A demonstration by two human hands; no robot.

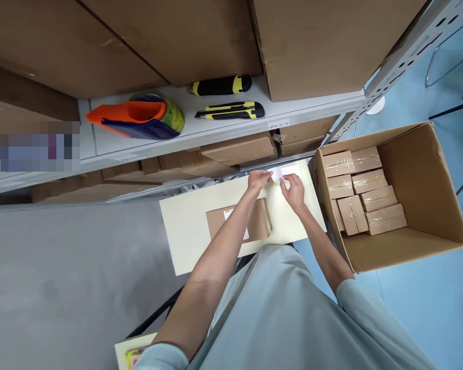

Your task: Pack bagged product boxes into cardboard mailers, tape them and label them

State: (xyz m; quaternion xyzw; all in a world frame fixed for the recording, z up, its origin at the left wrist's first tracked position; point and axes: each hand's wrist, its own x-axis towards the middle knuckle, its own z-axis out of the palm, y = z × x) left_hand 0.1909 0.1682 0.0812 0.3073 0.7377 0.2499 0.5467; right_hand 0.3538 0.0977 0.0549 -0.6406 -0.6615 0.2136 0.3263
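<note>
Both hands meet over the far right part of a cream-coloured table (185, 226). Between them is a small white label (277, 175) with a yellow mark. My left hand (259, 180) pinches its left edge, and the fingers of my right hand (293, 191) are closed at its right side. More white paper (293, 170) lies flat just behind the right hand. A flat brown cardboard box (260, 223) rests on the table nearer my body, partly covered by my left forearm. On its top is a white label (246, 234) with a yellow corner.
To the right stands a large open carton (416, 200) holding several small taped boxes (386, 218). A grey shelf (231, 131) beyond the table bears two utility knives (231, 110), an orange and blue tape dispenser (139, 115) and big cartons (200, 41). More cartons (235, 149) sit below.
</note>
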